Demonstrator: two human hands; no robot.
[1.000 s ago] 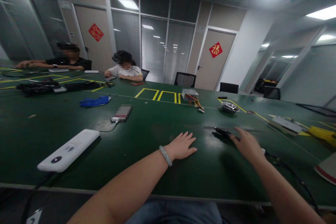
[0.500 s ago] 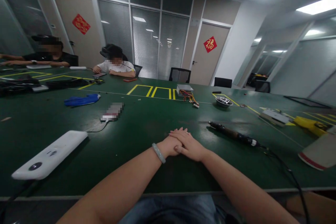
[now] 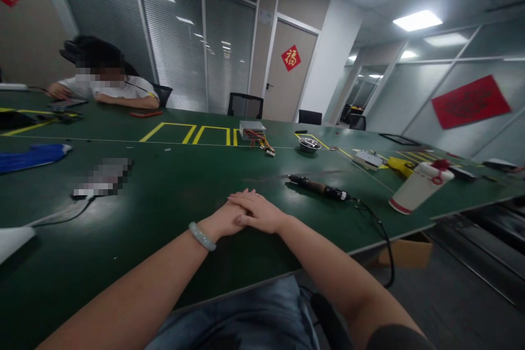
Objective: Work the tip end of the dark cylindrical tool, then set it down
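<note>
Both hands rest together on the green table (image 3: 164, 262). My right hand (image 3: 264, 212) lies across the back of my left hand (image 3: 227, 220), its fingers stretched flat. Most of the left fingers are hidden under it; what shows of them looks laid out flat. Neither hand holds a tool. A pale bangle (image 3: 202, 236) circles my left wrist. To the right of my hands, apart from them, an electric screwdriver (image 3: 318, 187) lies on its side with its black cable (image 3: 383, 235) running over the table edge.
At left lie a pixelated phone-like device (image 3: 102, 178) with a cable, a white device (image 3: 14, 243) and a blue item (image 3: 33, 157). Farther back are a power supply (image 3: 252, 130), a metal bowl (image 3: 309, 145) and a tumbler (image 3: 420, 188). A person (image 3: 110, 85) sits across the table.
The camera view has turned to the right, so everything shifts left in the picture. The tumbler now shows whole. My hands stay laid one over the other.
</note>
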